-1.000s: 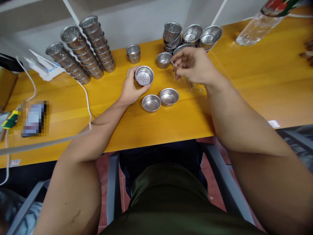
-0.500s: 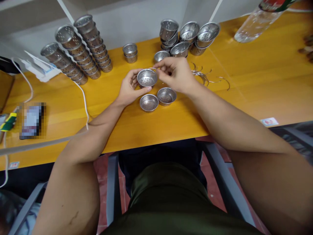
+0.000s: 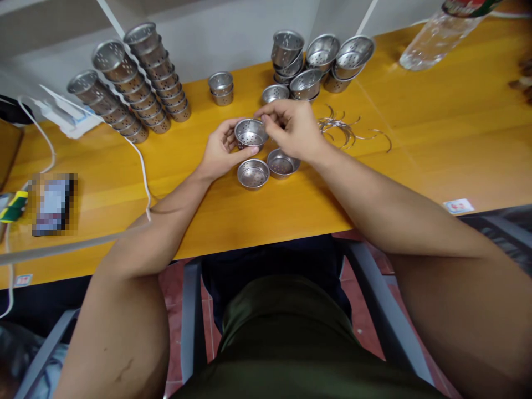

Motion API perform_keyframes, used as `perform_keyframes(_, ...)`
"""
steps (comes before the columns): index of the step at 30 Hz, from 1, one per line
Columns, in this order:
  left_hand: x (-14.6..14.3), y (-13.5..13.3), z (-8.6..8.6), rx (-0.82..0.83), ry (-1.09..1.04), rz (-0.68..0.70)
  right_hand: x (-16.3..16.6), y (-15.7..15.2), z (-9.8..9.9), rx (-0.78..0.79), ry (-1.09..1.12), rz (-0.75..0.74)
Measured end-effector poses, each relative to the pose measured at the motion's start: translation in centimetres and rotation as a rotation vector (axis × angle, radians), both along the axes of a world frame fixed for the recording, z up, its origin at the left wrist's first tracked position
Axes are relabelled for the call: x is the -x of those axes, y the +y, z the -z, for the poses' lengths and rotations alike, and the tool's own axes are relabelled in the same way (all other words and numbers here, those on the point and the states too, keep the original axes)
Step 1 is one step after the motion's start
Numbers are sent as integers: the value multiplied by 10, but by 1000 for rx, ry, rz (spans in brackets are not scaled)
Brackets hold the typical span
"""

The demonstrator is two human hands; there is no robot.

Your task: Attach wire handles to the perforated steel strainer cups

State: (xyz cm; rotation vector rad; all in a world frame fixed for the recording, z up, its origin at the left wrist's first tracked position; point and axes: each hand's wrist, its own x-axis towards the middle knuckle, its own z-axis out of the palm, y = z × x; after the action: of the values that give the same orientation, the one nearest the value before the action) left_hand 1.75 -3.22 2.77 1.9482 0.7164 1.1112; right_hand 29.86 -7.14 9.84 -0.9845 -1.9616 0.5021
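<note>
A small perforated metal cup [image 3: 250, 133], tilted with its mouth towards me, is held in my left hand [image 3: 222, 148]. The thumb lies on its near side and the fingers curl round the left. My right hand [image 3: 293, 126] pinches at the cup's far right rim, closed on a thin metal wire that the fingers mostly hide. Just below, two more perforated cups stand on the table, one to the left [image 3: 253, 174] and one to the right [image 3: 283, 164], partly under my right hand. Several loose curved wires [image 3: 343, 133] lie right of that hand.
Tall leaning stacks of cups [image 3: 143, 94] stand at the back left, with a short stack [image 3: 221, 88] nearer the middle. More cups [image 3: 307, 83] are piled behind my right hand. A plastic bottle [image 3: 428, 47] stands back right; a phone [image 3: 54, 204] and white cable [image 3: 143, 172] lie left.
My right hand has shifted slightly left, bringing its fingertips against the cup's rim. The wire that showed between fingers and rim is now mostly hidden. My left hand has hardly moved.
</note>
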Motion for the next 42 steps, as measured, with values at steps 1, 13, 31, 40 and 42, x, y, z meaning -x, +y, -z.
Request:
perform_keyframes(1, 0, 1, 1, -20, -17, 16, 1, 0, 0, 0, 11, -4)
perform_keyframes(13, 1, 13, 15, -105, -100, 81, 6, 2, -4, 68, 204, -55)
perform_keyframes(31, -1, 7, 7, -115, -64, 93, 12, 16, 13, -8, 302, -44)
perform_keyframes(40, -13, 1, 9, -132, 28, -8, 35, 4, 13, 40, 315, 81)
perform_keyframes(42, -16, -3, 5, -136, 40, -34, 37, 2, 11, 62, 316, 93)
